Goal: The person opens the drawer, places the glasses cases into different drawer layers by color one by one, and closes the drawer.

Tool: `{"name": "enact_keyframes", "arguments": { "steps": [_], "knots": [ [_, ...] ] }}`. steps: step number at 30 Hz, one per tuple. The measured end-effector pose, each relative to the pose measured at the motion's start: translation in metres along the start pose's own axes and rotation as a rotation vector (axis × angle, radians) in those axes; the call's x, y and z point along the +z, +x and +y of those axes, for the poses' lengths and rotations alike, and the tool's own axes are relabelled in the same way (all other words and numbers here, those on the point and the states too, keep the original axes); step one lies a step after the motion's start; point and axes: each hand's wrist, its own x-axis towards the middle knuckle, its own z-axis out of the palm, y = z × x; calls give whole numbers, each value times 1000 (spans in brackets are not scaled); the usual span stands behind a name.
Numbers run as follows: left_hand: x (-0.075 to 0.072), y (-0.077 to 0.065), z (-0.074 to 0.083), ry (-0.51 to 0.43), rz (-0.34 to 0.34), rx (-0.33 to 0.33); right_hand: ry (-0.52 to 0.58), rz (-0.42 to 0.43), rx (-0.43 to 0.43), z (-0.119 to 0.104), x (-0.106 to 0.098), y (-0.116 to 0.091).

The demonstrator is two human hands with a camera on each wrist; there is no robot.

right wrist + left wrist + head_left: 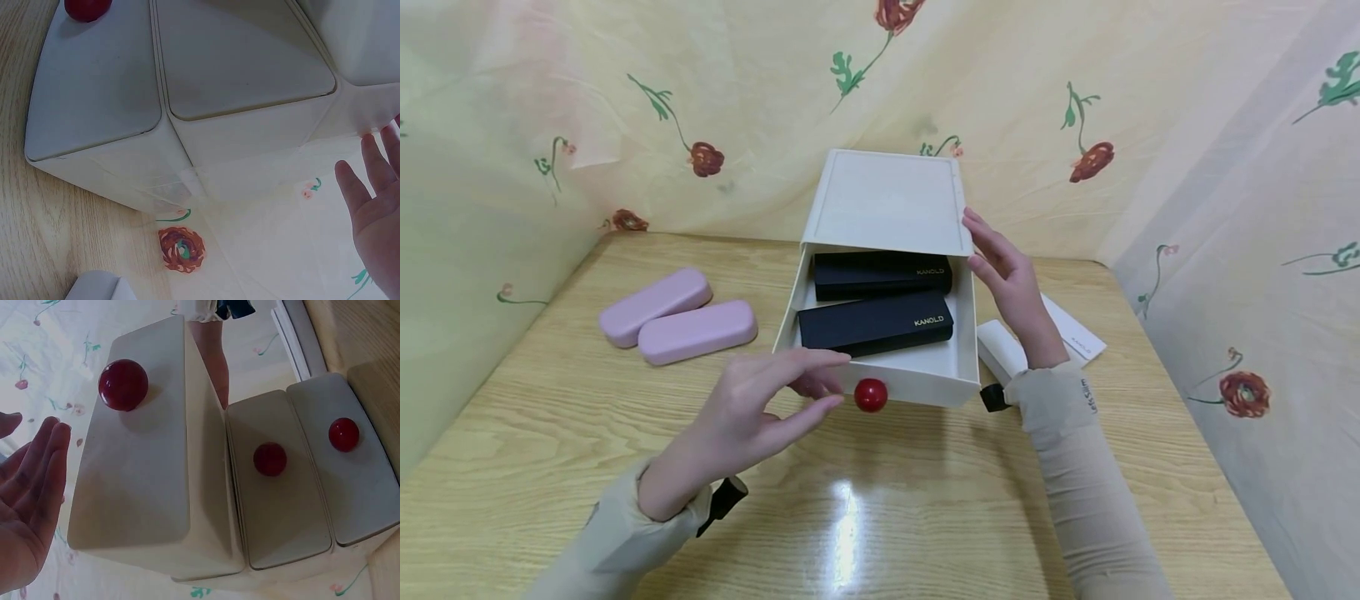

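A white drawer cabinet (887,200) stands at the table's back with its top drawer (925,382) pulled out. Inside lie two black glasses cases (880,325) marked KANOLD, one behind the other. My left hand (760,404) hovers at the drawer's front left, fingers loosely bent, beside the round red knob (871,396). The left wrist view shows that hand (31,500) apart from the knob. My right hand (1011,279) is at the cabinet's upper right side, its fingertips at the wall; the right wrist view shows those fingers (359,184) extended.
Two lilac glasses cases (697,332) lie on the table at left. To the cabinet's right are a white case (1000,350) and a flat white KANOLD piece (1075,333), partly behind my right arm. Two lower drawers with red knobs (270,459) are closed. Flowered cloth hangs behind.
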Motion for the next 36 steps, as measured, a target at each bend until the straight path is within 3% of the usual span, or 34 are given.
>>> {"name": "enact_keyframes", "arguments": {
  "steps": [6,13,22,30,36],
  "knots": [
    [3,-4,2,-78,-11,-67,-4,1,-3,1,0,0],
    [6,-7,7,-181,-43,-238,-11,2,-1,2,0,1],
    [11,-11,9,-240,-25,-381,-2,5,-17,2,0,0],
    [19,-13,12,-283,34,-498,-6,8,-15,3,0,0],
    [24,-14,14,-296,12,-622,2,9,-12,3,1,0]
  ]
}}
